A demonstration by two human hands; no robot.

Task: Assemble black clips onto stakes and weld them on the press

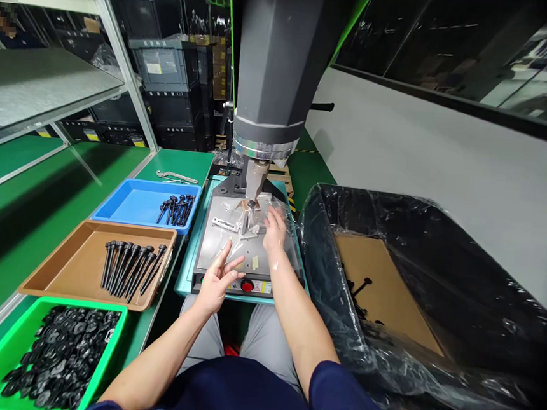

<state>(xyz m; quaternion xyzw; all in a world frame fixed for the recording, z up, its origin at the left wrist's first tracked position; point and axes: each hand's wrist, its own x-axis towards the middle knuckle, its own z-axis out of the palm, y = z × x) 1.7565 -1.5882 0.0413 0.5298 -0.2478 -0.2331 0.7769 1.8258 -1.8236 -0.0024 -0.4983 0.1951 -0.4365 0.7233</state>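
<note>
My left hand (pixel 217 283) hovers over the front edge of the machine's metal base plate (pixel 212 251), fingers spread and holding nothing, close to the red button (pixel 246 285). My right hand (pixel 275 228) is further in, on the right of the small metal fixture (pixel 248 219), its fingers stretched out beside it. A small black part (pixel 251 204) shows at the top of the fixture, directly beneath the metal press head (pixel 256 179). Clear plastic film (pixel 227 214) surrounds the fixture. Whether my right fingertips touch the film cannot be made out.
On the left stand a blue tray (pixel 115 201) and a brown tray (pixel 68 257), both with black long-stemmed parts, and a green tray (pixel 122 326) of black round pieces. A wrench (pixel 177 176) lies behind. On the right is a plastic-lined bin (pixel 330 267) with cardboard.
</note>
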